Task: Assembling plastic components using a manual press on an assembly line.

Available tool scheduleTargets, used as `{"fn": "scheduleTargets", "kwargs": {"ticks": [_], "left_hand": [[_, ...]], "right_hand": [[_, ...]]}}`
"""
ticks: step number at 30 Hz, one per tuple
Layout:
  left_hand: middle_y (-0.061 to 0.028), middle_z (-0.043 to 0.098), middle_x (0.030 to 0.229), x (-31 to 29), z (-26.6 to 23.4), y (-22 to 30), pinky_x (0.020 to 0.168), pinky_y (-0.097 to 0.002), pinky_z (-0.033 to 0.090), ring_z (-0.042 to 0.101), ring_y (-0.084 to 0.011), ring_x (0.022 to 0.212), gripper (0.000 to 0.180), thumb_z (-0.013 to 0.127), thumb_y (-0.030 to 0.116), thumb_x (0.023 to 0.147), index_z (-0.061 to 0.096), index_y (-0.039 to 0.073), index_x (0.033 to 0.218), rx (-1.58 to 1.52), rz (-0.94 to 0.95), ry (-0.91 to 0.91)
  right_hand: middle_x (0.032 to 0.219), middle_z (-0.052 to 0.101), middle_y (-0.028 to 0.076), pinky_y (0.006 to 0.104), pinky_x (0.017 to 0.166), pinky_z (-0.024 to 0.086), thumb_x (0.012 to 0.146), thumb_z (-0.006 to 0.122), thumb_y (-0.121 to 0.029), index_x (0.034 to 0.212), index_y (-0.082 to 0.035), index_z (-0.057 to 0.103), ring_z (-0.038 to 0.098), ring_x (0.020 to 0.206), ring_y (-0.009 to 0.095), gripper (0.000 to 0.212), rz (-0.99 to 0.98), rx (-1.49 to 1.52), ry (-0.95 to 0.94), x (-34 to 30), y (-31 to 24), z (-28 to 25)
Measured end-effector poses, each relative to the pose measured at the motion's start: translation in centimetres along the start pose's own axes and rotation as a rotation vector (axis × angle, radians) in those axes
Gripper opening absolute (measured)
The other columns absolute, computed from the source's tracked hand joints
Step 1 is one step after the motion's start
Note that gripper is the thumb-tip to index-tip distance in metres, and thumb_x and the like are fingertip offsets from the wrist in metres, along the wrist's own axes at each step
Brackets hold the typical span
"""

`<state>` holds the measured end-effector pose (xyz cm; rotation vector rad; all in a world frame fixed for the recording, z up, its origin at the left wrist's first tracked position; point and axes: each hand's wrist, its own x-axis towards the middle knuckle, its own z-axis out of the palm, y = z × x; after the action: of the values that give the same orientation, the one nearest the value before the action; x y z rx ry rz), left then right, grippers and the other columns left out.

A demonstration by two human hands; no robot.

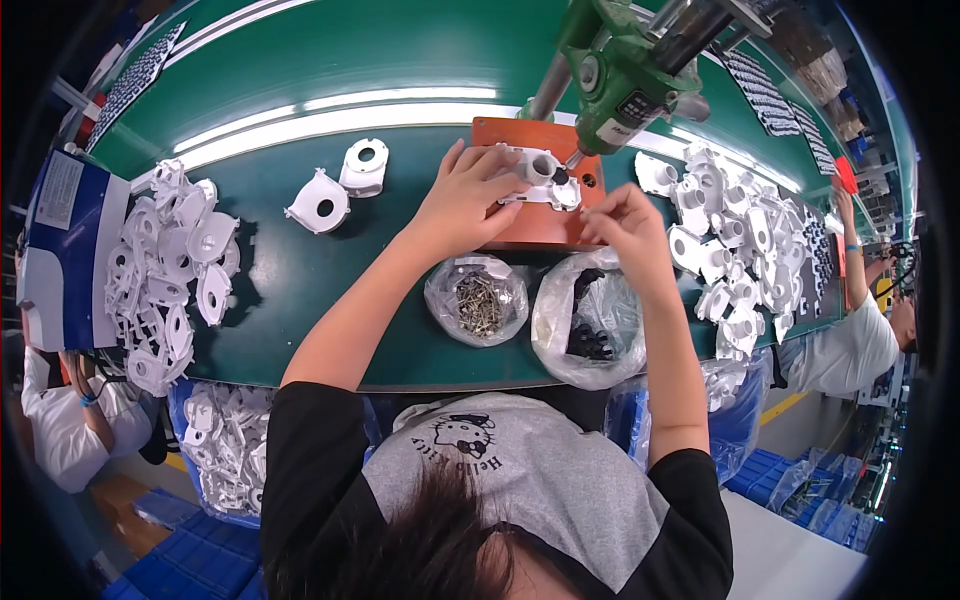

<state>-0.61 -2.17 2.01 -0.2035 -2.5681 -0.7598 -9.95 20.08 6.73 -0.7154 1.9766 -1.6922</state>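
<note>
On an orange block [540, 232] lies a white plastic housing [563, 194] with a round collar and a small black piece at its right end. My left hand [468, 198] grips this housing from the left, fingers across its top and thumb along the near edge. Just right of the block, my right hand [632, 232] is closed with fingertips pinched together; whatever they hold is too small to make out. Above the housing, the tip of a green press-like machine [630, 90] points down near the black piece.
A clear bag of screws [478, 308] and a bag [549, 338] with black parts sit near the front edge. White housings heap at left [165, 265] and right [735, 235]; two more lie left of the block. Other people work at both sides.
</note>
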Motion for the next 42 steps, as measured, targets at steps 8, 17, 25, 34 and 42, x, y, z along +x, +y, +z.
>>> {"fn": "scheduleTargets", "kwargs": {"ticks": [8,17,25,34,42], "left_hand": [[-0.0075,0.052,0.127,0.0,0.0,0.1,0.111,-0.0522,0.020,0.040,-0.0280,0.126,0.023,0.058,0.025,0.084,0.066,0.014,0.103,0.024,0.007,-0.004],[-0.0070,0.052,0.126,0.2,0.0,0.5,0.111,-0.0525,0.020,0.040,-0.0277,0.126,0.022,0.058,0.024,0.085,0.066,0.014,0.103,0.037,0.014,-0.009],[-0.0061,0.052,0.127,0.1,-0.2,0.4,0.111,-0.0531,0.019,0.040,-0.0270,0.127,0.021,0.057,0.024,0.085,0.066,0.015,0.102,0.041,0.005,-0.016],[-0.0050,0.052,0.127,0.1,-0.1,0.4,0.111,-0.0527,0.019,0.040,-0.0262,0.127,0.020,0.058,0.024,0.085,0.065,0.015,0.102,0.034,0.010,-0.002],[-0.0056,0.048,0.134,0.1,-0.3,0.6,0.112,-0.0508,0.018,0.038,-0.0273,0.129,0.021,0.057,0.021,0.086,0.064,0.014,0.105,0.066,-0.009,-0.045]], "right_hand": [[0.093,0.067,0.007,0.0255,0.083,0.046,0.086,0.056,-0.001,0.101,0.003,0.065,0.061,0.084,0.014,0.017,-0.168,-0.453,0.152,3.7,0.6,0.1],[0.090,0.065,0.013,0.0294,0.074,0.048,0.086,0.054,-0.003,0.100,0.003,0.063,0.063,0.081,0.021,0.018,-0.339,-0.496,0.170,4.7,2.1,-0.5],[0.083,0.069,0.009,0.0275,0.071,0.049,0.084,0.060,-0.004,0.097,0.003,0.063,0.064,0.075,0.014,0.015,-0.293,-0.337,0.229,4.4,1.2,1.5],[0.089,0.063,0.008,0.0255,0.063,0.048,0.079,0.067,-0.003,0.090,0.006,0.063,0.059,0.067,0.011,0.014,-0.237,-0.303,0.173,5.1,2.4,1.5],[0.091,0.061,0.008,0.0263,0.072,0.047,0.081,0.066,-0.003,0.099,0.001,0.063,0.059,0.079,0.014,0.019,-0.298,-0.463,0.143,4.6,3.1,0.9]]}}
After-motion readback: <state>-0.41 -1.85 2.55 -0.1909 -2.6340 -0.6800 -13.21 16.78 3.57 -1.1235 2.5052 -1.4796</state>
